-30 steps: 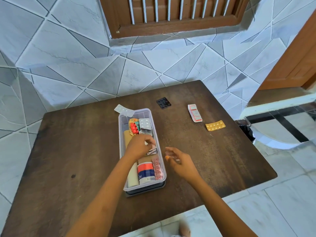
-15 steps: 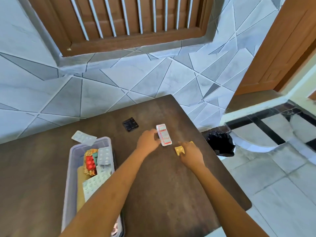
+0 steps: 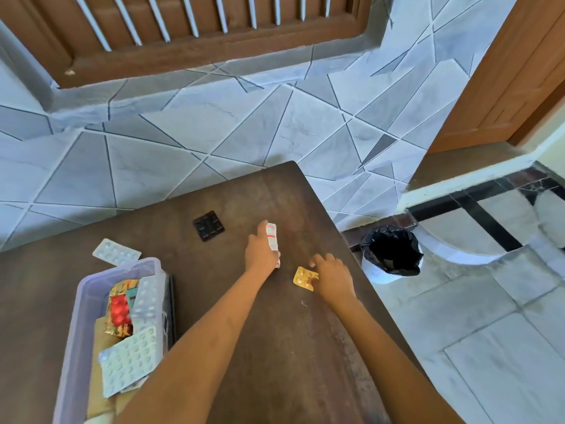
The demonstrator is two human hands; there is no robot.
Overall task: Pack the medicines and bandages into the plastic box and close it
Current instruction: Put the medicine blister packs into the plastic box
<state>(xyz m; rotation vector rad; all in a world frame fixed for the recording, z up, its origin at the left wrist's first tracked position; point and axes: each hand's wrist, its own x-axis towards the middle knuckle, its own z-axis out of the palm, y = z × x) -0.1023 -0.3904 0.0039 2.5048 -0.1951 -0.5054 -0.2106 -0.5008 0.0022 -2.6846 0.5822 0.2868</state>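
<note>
Two strips at once: my left hand (image 3: 260, 250) pinches the white strip (image 3: 273, 240), my right hand (image 3: 331, 275) presses the yellow strip (image 3: 302, 276), both bound for the plastic box (image 3: 91, 289).

Home: tiled wall (image 3: 275, 127), wooden door (image 3: 513, 71)
</note>
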